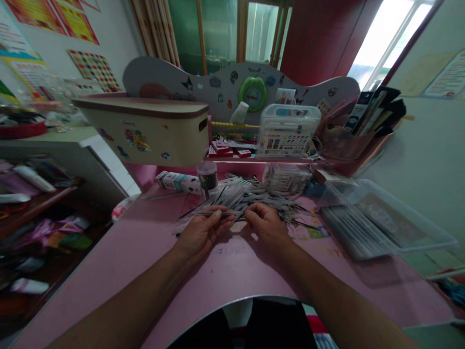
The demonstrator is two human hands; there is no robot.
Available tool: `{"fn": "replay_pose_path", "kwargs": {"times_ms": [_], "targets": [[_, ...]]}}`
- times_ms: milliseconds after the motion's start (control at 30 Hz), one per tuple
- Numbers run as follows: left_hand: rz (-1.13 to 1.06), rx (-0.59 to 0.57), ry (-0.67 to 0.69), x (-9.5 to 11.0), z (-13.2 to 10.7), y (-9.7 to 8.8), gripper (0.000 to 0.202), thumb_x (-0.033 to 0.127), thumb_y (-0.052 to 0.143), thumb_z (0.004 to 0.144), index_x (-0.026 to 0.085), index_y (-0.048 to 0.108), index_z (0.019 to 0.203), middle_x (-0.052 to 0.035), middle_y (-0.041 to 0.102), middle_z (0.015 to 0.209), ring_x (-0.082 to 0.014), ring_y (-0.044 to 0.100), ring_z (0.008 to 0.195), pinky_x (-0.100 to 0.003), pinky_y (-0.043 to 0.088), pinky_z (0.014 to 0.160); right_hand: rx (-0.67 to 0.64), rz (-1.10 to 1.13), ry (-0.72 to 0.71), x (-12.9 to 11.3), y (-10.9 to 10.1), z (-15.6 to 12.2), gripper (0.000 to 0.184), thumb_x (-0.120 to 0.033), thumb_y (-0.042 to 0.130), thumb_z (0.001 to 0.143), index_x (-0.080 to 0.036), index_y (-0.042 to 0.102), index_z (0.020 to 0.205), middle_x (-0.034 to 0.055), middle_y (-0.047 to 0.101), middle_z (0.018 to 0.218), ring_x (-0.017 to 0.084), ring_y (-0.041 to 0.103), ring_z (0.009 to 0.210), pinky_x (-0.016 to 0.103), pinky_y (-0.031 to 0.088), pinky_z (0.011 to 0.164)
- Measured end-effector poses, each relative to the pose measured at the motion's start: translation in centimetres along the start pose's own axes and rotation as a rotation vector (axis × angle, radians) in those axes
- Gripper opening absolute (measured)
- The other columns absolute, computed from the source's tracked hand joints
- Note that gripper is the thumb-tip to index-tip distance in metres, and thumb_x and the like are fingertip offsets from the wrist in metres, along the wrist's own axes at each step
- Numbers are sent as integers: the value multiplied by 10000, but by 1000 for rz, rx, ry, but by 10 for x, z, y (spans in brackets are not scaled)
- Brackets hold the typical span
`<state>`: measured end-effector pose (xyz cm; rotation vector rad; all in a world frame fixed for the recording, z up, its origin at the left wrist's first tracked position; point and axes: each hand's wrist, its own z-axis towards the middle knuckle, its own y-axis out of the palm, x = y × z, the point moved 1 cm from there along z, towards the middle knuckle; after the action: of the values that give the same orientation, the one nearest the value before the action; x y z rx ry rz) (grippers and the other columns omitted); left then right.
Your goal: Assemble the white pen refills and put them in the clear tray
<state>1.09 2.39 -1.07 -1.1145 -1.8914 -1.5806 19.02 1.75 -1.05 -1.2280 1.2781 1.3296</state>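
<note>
A thin, pale grey stick, which looks like a pen refill, lies level between my hands. My left hand pinches it between thumb and fingers. At the stick's right end my right hand has thumb and forefinger pressed together; the exact contact is too small to make out. Just beyond both hands spreads a loose pile of thin white and dark sticks, some in clear sleeves. To the right, a clear plastic box holds a row of similar slim sticks.
On the pink desk, a small lidded jar and a long printed carton stand behind the pile at left. A clear case lies behind it at right. The shelf above bears a cream bin and a clear carry case.
</note>
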Motion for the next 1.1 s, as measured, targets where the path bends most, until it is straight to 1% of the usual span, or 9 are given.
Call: {"fn": "replay_pose_path", "kwargs": {"times_ms": [133,267,333,467,567,767,933,1033,1100], "targets": [[18,2,-12,-2,-1,0,171,19,539,936,104,684,905,-125,795,892,-172,782,793,-221,640,711,-11,-215,-197,-2,-5,4,334,-370,622,846,-192,527,580,-9,475,610,118,416,597,247,328,540],[15,-15,-11,-2,0,-1,174,18,540,935,110,685,908,-122,798,895,-175,782,805,-227,642,723,-39,-147,-53,9,-5,10,506,-605,535,892,-208,502,581,-23,428,518,112,400,475,247,310,448],[6,-21,-2,-2,0,-1,176,20,541,935,112,688,907,-120,798,886,-174,782,797,-229,643,725,-48,-10,24,14,-2,9,460,-625,565,876,-203,555,693,-26,485,562,103,415,464,228,319,432],[-4,-24,20,0,1,0,164,31,558,932,109,693,884,-117,794,859,-167,779,779,-232,642,739,-68,196,70,13,3,2,248,-423,707,816,-242,557,896,-54,549,709,81,436,513,188,327,460],[10,-6,17,0,0,1,159,21,563,921,106,693,886,-121,791,866,-171,779,775,-233,642,735,-56,68,-7,7,2,0,180,-360,654,852,-227,539,809,-55,500,664,90,418,528,197,317,468],[34,-1,-4,0,-2,2,127,27,591,903,110,686,884,-114,790,885,-171,778,787,-216,634,712,-79,-299,-190,3,-7,8,426,-450,528,936,-213,478,586,-22,452,534,111,418,514,242,324,497],[36,-5,3,2,-1,3,130,26,590,902,112,682,869,-115,792,883,-163,777,779,-211,632,713,-155,-99,-3,16,-4,9,486,-607,470,939,-213,527,660,-25,493,485,116,451,415,235,331,419],[40,2,16,4,-1,3,108,40,610,899,115,682,870,-111,790,873,-161,774,770,-212,633,709,-130,70,-3,17,0,7,298,-504,645,858,-225,544,831,-53,552,607,96,468,459,203,346,434],[41,-1,24,4,-1,2,89,52,628,895,116,684,870,-107,789,871,-158,773,772,-214,634,719,-120,87,-18,15,1,5,256,-437,668,845,-231,519,820,-69,527,605,87,437,459,197,327,437]]}}
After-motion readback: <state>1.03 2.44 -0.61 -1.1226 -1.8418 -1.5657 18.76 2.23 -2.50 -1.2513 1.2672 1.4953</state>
